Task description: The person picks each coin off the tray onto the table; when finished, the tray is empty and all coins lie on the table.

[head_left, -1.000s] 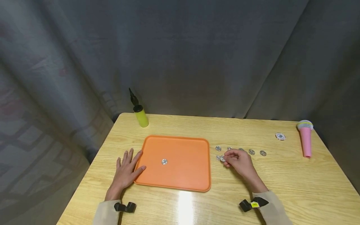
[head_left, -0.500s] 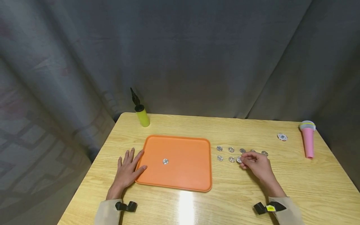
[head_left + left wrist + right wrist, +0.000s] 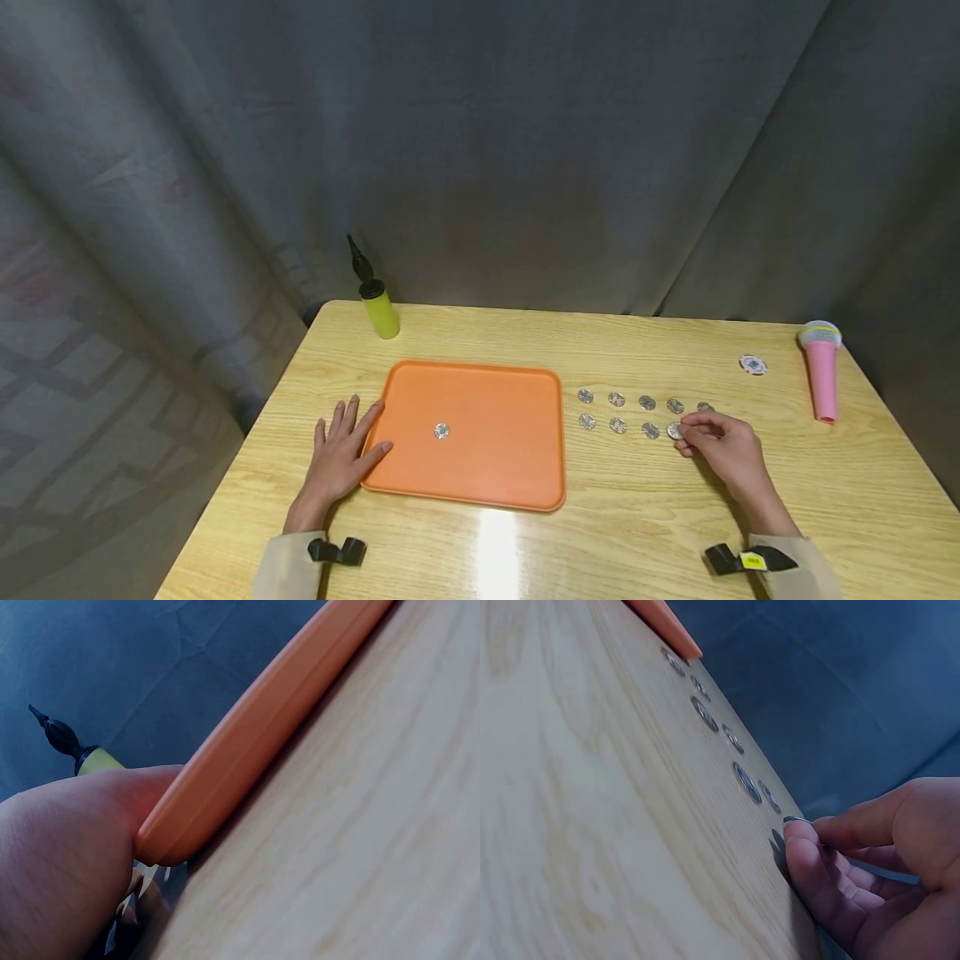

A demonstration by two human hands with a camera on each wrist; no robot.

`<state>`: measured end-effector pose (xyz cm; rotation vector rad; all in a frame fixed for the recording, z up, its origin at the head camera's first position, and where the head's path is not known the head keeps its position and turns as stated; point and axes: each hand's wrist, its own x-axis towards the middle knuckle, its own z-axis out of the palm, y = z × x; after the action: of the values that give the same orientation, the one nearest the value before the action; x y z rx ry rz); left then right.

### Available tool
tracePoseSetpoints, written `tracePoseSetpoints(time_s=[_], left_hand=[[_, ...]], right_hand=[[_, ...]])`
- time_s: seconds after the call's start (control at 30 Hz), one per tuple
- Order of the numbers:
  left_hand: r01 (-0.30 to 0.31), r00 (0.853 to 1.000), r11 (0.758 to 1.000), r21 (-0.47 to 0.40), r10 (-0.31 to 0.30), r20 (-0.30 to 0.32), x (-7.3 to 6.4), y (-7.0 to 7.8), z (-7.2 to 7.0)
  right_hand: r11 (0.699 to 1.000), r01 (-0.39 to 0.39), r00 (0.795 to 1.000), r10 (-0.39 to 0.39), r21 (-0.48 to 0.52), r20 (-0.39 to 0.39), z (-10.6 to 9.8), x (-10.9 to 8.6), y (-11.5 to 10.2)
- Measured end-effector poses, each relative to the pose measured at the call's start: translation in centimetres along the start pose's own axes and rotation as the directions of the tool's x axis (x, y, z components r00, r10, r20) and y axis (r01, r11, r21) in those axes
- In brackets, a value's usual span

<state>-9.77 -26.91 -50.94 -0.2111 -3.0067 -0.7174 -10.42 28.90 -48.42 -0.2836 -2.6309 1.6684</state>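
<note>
My right hand [image 3: 723, 450] pinches a silver coin [image 3: 674, 431] between thumb and fingertips, low over the table at the right end of the near row. In the right wrist view that coin [image 3: 798, 819] shows as a thin edge, with its shadow on the wood. Two rows of silver coins, including this one [image 3: 650, 430], lie flat right of an orange tray [image 3: 495, 492]. The far row's last coin [image 3: 705, 407] is partly hidden by the hand. My left hand [image 3: 337, 458] rests with spread, straight fingers on the tray's left rim. One coin [image 3: 442, 431] lies in the tray.
A yellow-green hand pump [image 3: 380, 312] with a black nozzle stands behind the tray at the back left. Toward the back right lie a white poker chip [image 3: 753, 365] and a pink toy microphone [image 3: 823, 379]. A grey curtain [image 3: 510, 167] hangs behind the table.
My right hand has moved right along the near row. Coins now lie at the second and third places there, and a coin is pinched at the fourth. The left hand stays put.
</note>
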Motion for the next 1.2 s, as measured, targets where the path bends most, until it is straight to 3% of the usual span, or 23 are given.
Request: tracePoseSetpoints(time_s=[0.4,0.83,1.03,1.2], left_hand=[[-0.003,1.000,1.000,0.002,0.003,-0.003,-0.1,0.0,0.0],[0.007,1.000,1.000,0.006,-0.007,0.017,0.0,0.0,-0.1],[0.012,1.000,1.000,-0.002,-0.012,0.022,0.0,0.0,-0.1],[-0.001,1.000,1.000,-0.008,0.001,0.007,0.0,0.0,-0.1]], right_hand=[[0.994,0.005,0.999,-0.009,-0.111,-0.037,-0.7,0.0,0.5],[0.938,0.048,0.995,-0.076,-0.343,-0.067,-0.5,-0.4,0.0],[0.937,0.034,0.996,-0.061,-0.349,-0.066,-0.7,-0.3,-0.1],[0.929,0.061,0.993,-0.092,-0.365,-0.068,-0.8,-0.2,-0.6]])
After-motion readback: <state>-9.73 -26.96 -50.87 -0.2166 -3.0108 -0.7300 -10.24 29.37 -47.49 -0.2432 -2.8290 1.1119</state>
